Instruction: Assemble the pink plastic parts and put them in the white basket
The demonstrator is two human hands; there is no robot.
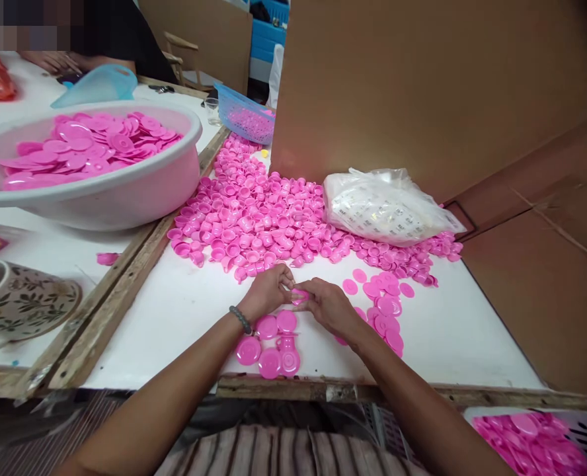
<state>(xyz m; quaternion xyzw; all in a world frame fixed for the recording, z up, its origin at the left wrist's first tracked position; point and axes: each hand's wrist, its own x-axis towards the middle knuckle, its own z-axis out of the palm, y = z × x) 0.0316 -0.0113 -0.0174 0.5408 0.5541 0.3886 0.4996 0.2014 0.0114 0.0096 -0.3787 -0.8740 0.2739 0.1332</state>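
Observation:
My left hand (270,288), with a beaded bracelet at the wrist, and my right hand (332,307) meet over the white table. Between their closed fingers is a small pink plastic saucer (300,297), partly covered by the fingertips. Just below the left hand lies a cluster of pink toy saucers (270,363), with a small pink toy cup (287,342) among them. To the right of my right hand, flat pink discs (389,305) are spread and overlapping. Beyond both hands is a wide heap of pink toy cups (254,218).
A white basin (139,198) of pink discs stands left, near a patterned mug (30,301). A plastic bag (383,205) lies on the heap before tall cardboard (422,86). A blue basket (238,109) sits behind. Another person's hand (55,63) is at far left.

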